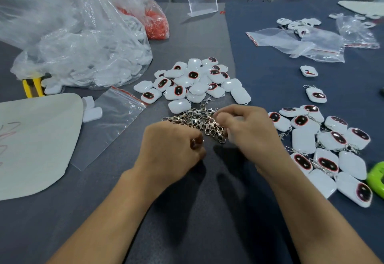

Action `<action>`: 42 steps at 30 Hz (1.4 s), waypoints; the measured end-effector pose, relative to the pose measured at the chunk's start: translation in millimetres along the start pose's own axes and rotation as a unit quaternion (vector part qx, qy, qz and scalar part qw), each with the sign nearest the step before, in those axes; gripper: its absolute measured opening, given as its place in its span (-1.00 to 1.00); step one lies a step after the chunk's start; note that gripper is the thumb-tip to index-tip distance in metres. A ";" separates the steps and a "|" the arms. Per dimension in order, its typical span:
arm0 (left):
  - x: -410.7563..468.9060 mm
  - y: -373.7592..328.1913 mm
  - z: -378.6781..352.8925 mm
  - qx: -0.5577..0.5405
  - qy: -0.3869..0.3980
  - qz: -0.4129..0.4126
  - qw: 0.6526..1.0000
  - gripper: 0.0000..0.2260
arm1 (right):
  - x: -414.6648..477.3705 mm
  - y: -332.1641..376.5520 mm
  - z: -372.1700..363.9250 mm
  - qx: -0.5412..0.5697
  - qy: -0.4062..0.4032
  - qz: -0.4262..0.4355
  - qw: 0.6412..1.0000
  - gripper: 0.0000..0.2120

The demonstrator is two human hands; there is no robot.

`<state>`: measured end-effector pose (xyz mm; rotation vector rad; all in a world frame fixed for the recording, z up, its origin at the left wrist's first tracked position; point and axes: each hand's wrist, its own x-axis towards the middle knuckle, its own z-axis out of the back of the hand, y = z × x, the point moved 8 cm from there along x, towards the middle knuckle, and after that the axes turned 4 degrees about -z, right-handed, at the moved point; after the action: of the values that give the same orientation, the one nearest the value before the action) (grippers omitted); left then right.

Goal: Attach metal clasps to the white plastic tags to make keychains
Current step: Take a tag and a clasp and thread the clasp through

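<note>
The grey worktop (187, 211) carries a big clear bag (79, 41) of white tags at its far left. A loose heap of white plastic tags (193, 82) sits at the middle, and finished keychains (324, 151) spread along the right edge. Just nearer than the heap, touching it, lies a tangle of metal clasps (199, 120).

Both hands work over that tangle. The left hand (172, 153) has its fingers curled in at the near side of the clasps; what they pinch, if anything, I cannot tell. The right hand (249, 130) is curled too and blurred. Something pale shows among its fingers, perhaps a tag, but this is unsure.

The tags look light, stiff and glossy, so probably slippery. Best pinch one across its flat faces, leaving the small corner loop free. The clasps are small and rigid and likely snag each other; take one by its body.

The heaped tags point every way, with no shared long axis.
</note>
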<state>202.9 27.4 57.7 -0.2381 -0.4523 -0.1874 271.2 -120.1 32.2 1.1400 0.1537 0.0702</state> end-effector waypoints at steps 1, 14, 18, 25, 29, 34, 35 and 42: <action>0.1 -2.7 -3.5 -0.003 0.009 -0.011 1.000 -0.88 | 0.6 -1.6 2.9 0.044 0.012 -0.014 0.999 -0.85; 0.5 14.8 -28.8 -0.189 0.086 0.098 0.973 -0.77 | 1.6 -13.1 -9.9 -0.012 0.065 0.020 0.998 -0.82; -0.7 20.3 -35.3 -0.220 0.105 0.115 0.963 -0.81 | 2.9 -14.5 -9.2 -0.002 0.053 0.024 0.998 -0.87; 0.1 21.3 -39.3 -0.246 0.110 0.111 0.957 -0.73 | 3.2 -15.5 -8.6 0.026 0.050 0.011 0.998 -0.86; 0.0 23.0 -40.4 -0.244 0.108 0.111 0.957 -0.74 | 3.4 -12.6 -7.2 0.009 0.050 0.022 0.998 -0.86; -0.4 22.4 -37.5 -0.251 0.103 0.113 0.956 -0.78 | 1.8 -7.4 -5.7 -0.004 0.046 0.026 0.999 -0.83; -0.6 22.7 -37.4 -0.254 0.101 0.114 0.955 -0.80 | 1.7 -6.5 -5.5 -0.009 0.045 0.026 0.999 -0.83; -2.3 23.9 -35.5 -0.241 0.101 0.138 0.955 -0.87 | -0.2 -5.8 -5.9 -0.022 0.038 0.024 0.999 -0.85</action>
<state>220.9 41.0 21.2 -0.7500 -0.1587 -0.0442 269.9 -117.2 24.5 1.0985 0.1909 0.1595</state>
